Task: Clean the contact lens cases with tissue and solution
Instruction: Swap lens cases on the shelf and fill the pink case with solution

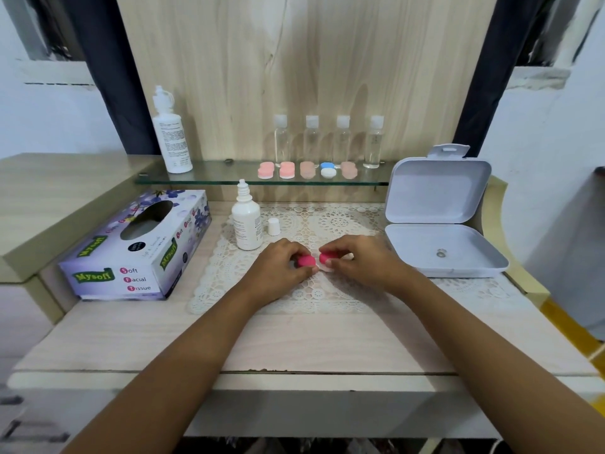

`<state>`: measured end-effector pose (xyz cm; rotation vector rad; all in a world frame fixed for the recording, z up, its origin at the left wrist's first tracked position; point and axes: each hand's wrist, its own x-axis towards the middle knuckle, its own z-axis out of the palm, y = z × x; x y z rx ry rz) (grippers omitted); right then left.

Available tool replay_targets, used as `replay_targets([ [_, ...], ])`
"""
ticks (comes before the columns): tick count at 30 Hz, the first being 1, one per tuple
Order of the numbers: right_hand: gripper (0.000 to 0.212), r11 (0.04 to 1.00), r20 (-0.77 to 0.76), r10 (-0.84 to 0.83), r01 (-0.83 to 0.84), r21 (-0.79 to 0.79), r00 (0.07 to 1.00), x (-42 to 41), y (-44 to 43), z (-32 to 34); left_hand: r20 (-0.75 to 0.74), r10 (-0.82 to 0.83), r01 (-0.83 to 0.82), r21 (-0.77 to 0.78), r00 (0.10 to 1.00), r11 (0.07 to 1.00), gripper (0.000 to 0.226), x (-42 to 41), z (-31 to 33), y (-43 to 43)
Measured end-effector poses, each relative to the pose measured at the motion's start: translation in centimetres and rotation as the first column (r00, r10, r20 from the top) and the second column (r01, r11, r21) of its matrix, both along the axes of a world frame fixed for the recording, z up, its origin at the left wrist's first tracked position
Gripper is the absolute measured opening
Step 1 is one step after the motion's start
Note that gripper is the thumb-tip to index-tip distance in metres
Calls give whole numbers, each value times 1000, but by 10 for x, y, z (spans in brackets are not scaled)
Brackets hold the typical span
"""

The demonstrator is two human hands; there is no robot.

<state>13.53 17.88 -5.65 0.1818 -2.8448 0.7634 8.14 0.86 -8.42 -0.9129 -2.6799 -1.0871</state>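
On the pale wooden counter (327,342) lies a white lace mat (294,299). A purple flowered cardboard tissue box (137,250) is at its left and an open white plastic hinged box (438,250) at its right. A white plastic solution bottle (246,224) stands on the mat's far left part. At the mat's middle, the left hand (278,270) and the right hand (363,262) each pinch in their grip one round cap of the pink plastic contact lens case (306,261).

Bare desk (327,342) along the front edge; tissue box (144,257) blocks the left edge, open white box (438,194) the right, solution bottle (246,224) stands rearward.
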Motion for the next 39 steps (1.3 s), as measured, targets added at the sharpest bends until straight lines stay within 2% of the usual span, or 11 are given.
replay_targets([
  [5,25,991,-64,54,-45,129,996,6,-4,-4,1,-2,2,1,1000,1000,26,1,1,0],
  [10,30,992,-105,73,-61,113,992,7,-3,-7,-31,-53,52,-52,998,997,27,2,2,-4],
  [14,24,987,-102,73,-57,147,992,8,-2,-5,-38,-67,65,-66,997,996,25,1,2,-5],
  [19,22,970,-66,99,-82,228,993,7,-2,2,-28,-70,68,-70,997,995,26,0,2,-5],
  [26,28,941,49,31,-46,335,998,-6,-8,7,-29,-74,71,-87,997,994,27,0,2,-5],
  [30,48,936,115,-76,32,350,990,-12,-10,12,-46,-79,75,-97,996,992,27,1,2,-6],
  [33,59,920,159,-86,17,392,983,-13,-10,15,-60,-83,77,-99,995,992,27,1,2,-6],
  [36,54,944,214,1,-72,323,977,-6,-7,21,-56,-86,81,-85,995,993,26,2,3,-6],
  [39,36,923,200,93,-160,350,975,-2,-5,25,-63,-90,85,-83,994,993,26,2,3,-5],
])
